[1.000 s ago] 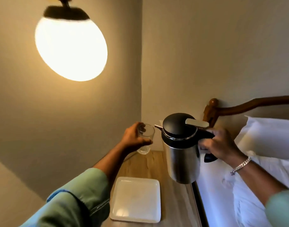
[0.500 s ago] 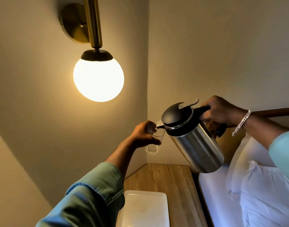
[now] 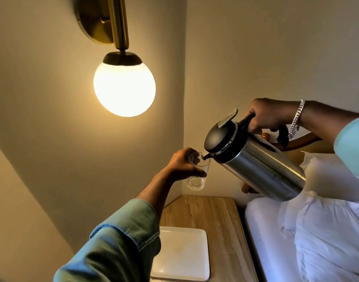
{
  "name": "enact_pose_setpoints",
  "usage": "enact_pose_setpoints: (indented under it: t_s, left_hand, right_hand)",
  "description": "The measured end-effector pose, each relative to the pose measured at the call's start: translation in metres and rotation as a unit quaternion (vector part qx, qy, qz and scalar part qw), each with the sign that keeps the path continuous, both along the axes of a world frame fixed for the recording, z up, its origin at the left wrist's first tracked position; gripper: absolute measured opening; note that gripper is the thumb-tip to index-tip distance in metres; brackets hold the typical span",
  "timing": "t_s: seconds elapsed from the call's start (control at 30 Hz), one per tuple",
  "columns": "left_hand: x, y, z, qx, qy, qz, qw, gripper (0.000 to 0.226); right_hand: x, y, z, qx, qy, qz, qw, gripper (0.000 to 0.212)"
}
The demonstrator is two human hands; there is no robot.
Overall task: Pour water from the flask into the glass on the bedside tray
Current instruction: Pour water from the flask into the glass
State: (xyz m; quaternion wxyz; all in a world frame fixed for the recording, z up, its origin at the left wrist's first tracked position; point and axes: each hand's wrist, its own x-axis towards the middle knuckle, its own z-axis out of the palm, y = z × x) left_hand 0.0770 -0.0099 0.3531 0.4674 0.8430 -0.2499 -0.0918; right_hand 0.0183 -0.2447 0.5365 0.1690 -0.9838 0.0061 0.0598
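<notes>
My left hand (image 3: 179, 164) grips the glass (image 3: 198, 171) above the bench (image 3: 215, 216), right hand (image 3: 266, 117) clamped on the tilted flask (image 3: 260, 165), spout at rim.

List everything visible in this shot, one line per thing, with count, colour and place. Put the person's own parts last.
flask: one, steel body with black lid and handle, held tilted in the air, spout at the glass rim
glass: one, clear, held in the air above the bedside table
tray: one, white, square, on the table, nothing on it
bedside table: one, light wood grain, in the corner beside the bed
wall lamp: one, lit white globe on a brass mount, upper left
pillow: white, on the bed at right; count unclear
headboard: wooden, brown, behind the flask
bracelet: one, silver, on the right wrist
left hand: grips the glass, teal sleeve
right hand: grips the flask handle, teal sleeve
</notes>
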Motion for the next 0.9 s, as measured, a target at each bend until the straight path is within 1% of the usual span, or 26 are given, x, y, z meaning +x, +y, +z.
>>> enact_pose_setpoints:
  t_s: [0.17,0.27,0.37,0.47,0.53,0.7,0.83,0.9]
  left_hand:
    - [-0.003,-0.001,-0.008,0.011,0.005,-0.009,1.0,0.066]
    - [-0.006,-0.001,-0.011,0.014,0.005,-0.012,1.0,0.066]
    - [-0.007,0.002,-0.011,0.014,0.008,-0.011,1.0,0.067]
    - [-0.007,0.006,-0.013,0.012,0.016,-0.01,1.0,0.067]
    - [-0.006,0.008,-0.015,0.01,0.017,-0.009,1.0,0.067]
    - [-0.006,0.01,-0.019,0.009,0.022,-0.014,1.0,0.067]
    - [-0.008,0.008,-0.02,0.006,0.024,-0.016,1.0,0.066]
    - [-0.008,0.007,-0.02,0.006,0.025,-0.017,1.0,0.066]
  right_hand:
    - [0.002,0.013,0.012,-0.035,0.032,0.011,0.999,0.021]
    - [0.005,0.022,0.016,-0.067,0.033,0.017,0.997,0.005]
    - [0.008,0.031,0.017,-0.096,0.04,0.034,0.994,0.004]
    - [0.01,0.039,0.018,-0.119,0.049,0.048,0.99,0.018]
    - [0.011,0.042,0.019,-0.133,0.051,0.055,0.988,0.022]
    - [0.013,0.051,0.018,-0.153,0.052,0.071,0.984,0.023]
    - [0.018,0.056,0.017,-0.181,0.05,0.074,0.979,0.017]
    - [0.021,0.058,0.016,-0.192,0.049,0.076,0.977,0.019]
